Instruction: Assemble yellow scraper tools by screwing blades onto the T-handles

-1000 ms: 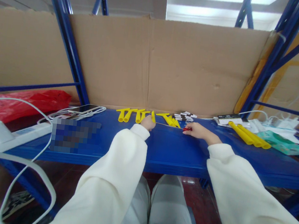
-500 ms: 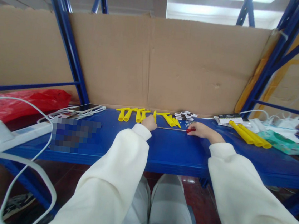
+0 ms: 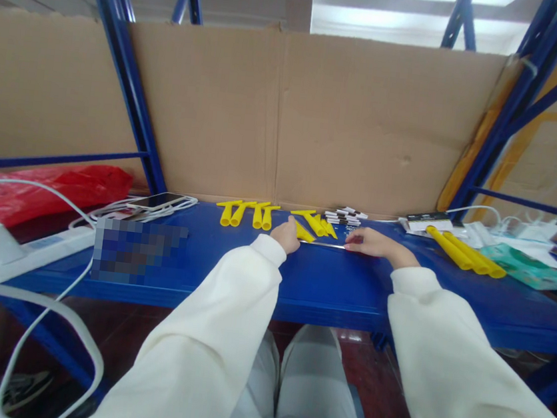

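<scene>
My left hand is closed around a yellow plastic piece, whose tapered end points out to the right. My right hand grips a screwdriver; its thin metal shaft runs left toward my left hand, and the handle is hidden by my fingers. Whether the shaft's tip touches the yellow piece, I cannot tell. Behind my left hand stand several yellow T-shaped parts. More yellow parts lie between my hands, beside small screws and a stack of black-and-white pieces.
Yellow tubes and a green packet lie on the right of the blue shelf. On the left are a red bag, a phone and a white power strip with cables. A cardboard panel closes the back.
My left hand has turned and shifted slightly right and down, tipping the yellow piece from upright toward the right. The screwdriver's red handle, visible before, is covered by my right hand.
</scene>
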### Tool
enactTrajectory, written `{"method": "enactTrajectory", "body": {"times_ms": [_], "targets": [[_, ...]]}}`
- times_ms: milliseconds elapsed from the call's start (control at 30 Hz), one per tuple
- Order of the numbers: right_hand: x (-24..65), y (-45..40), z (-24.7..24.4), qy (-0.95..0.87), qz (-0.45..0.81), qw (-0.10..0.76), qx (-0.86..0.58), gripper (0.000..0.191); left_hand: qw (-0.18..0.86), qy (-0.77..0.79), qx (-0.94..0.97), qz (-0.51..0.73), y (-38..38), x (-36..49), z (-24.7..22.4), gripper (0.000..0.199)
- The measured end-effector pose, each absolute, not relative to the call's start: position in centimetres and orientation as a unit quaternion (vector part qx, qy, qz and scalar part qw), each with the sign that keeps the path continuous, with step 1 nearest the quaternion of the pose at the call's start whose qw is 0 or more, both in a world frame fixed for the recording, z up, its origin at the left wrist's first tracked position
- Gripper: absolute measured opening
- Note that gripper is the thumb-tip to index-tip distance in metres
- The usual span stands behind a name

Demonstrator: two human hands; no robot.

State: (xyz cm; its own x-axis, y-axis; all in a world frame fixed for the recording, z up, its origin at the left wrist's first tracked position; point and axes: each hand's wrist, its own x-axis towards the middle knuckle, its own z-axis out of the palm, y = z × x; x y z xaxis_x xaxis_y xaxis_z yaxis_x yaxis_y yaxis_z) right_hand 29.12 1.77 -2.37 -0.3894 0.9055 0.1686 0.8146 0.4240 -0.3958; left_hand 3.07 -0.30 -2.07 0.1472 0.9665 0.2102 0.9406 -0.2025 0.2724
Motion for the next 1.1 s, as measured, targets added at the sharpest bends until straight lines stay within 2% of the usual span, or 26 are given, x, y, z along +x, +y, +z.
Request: {"method": "enactTrajectory", "body": {"times_ms": [200,400,567,700,833,967,1100], "targets": [[28.9,1.8,-2.7,-0.823,0.132,0.194,-0.518,0.031,-0.018,0.57,0.798,0.197,-0.1,3.1,-2.3,0.062],[28.9,1.9,-2.7,-0.825,0.119,0.194,-0.518,0.029,-0.022,0.551,0.814,0.184,-0.1,3.0,-2.1,0.054],[28.8,2.0,-2.8,-0.828,0.069,0.19,-0.523,0.028,-0.021,0.548,0.814,0.19,0.1,3.0,-2.3,0.055],[28.2,1.7,-2.7,-0.812,-0.018,0.166,-0.56,0.023,-0.018,0.553,0.809,0.197,0.1,3.1,-2.4,0.055],[26.9,1.2,-2.6,-0.821,-0.067,0.18,-0.537,0.024,-0.017,0.555,0.805,0.207,0.1,3.1,-2.4,0.059],[25.3,1.0,-3.1,-0.836,-0.046,0.224,-0.498,0.025,-0.02,0.524,0.818,0.237,0.4,3.2,-2.3,0.064],[24.2,1.3,-3.8,-0.851,0.035,0.28,-0.443,0.026,-0.01,0.487,0.833,0.263,0.8,3.2,-2.5,0.067]]}}
